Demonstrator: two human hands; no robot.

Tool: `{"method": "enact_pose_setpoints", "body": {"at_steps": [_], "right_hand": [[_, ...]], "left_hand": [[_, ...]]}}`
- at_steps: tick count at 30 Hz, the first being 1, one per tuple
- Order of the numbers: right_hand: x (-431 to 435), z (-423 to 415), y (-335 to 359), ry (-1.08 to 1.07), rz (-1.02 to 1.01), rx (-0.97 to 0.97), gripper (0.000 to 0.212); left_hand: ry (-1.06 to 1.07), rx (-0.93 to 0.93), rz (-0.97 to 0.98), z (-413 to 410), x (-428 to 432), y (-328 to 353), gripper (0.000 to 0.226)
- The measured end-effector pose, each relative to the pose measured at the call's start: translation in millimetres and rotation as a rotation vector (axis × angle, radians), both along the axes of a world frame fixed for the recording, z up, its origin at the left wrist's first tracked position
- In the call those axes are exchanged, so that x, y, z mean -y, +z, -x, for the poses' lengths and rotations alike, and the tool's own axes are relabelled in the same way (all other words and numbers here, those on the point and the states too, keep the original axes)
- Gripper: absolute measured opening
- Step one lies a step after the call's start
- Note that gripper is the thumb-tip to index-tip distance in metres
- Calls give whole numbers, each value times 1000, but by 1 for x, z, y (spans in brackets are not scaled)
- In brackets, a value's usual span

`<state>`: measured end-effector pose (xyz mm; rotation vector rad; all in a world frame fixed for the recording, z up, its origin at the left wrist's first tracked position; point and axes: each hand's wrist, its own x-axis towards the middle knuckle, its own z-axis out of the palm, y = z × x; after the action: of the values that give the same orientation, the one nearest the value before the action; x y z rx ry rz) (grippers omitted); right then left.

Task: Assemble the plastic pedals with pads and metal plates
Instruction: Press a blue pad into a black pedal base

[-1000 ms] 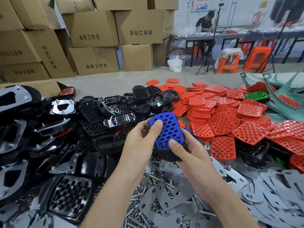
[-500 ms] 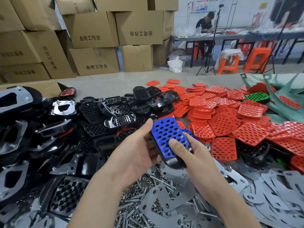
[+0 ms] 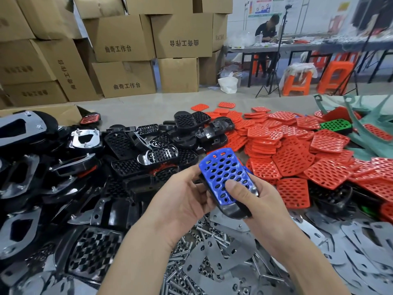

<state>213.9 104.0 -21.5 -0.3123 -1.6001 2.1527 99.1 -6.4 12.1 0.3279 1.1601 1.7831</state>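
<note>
You hold a black pedal (image 3: 234, 210) above the table (image 3: 138, 109), tilted, with a blue pad (image 3: 223, 173) full of holes lying on its top face. Your left hand (image 3: 180, 201) curls around the pedal's left edge, thumb up beside the pad's upper corner. Your right hand (image 3: 261, 201) grips the pedal from the right and below, and its thumb presses down on the lower part of the pad.

Under your wrists lie grey metal plates (image 3: 223, 258) mixed with bolts (image 3: 180, 262). To your left is a heap of black pedals (image 3: 131, 150), some with shiny plates on them. To your right a heap of red pads (image 3: 293, 154) spreads out, with one green pad (image 3: 336, 124) near its far edge. Cardboard boxes (image 3: 180, 37) are stacked beyond the table, and orange stools (image 3: 338, 75) stand on the floor farther right.
</note>
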Motion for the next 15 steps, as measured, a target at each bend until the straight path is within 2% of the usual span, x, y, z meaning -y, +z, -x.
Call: {"method": "enact_pose_setpoints", "body": {"at_steps": [2,5,8,12,15], "right_hand": [[1,0,3,-70,-10,17,39],[0,0,4,-182,-37,60,28],[-4,-1,1,-280,-57,104,8],[-1,-2,1,-274,-60,94,5],[4,2,2,-231,-96,81,12]], "left_hand": [[74,-72,15,-4,-5,2,35],[136,-134,-4,-6,-10,2,55],[78,-180,-19,-13,-12,0,47],[51,-217,-17,-14,-10,-7,42],[88,-259,1,-11,-7,-5,37]]}}
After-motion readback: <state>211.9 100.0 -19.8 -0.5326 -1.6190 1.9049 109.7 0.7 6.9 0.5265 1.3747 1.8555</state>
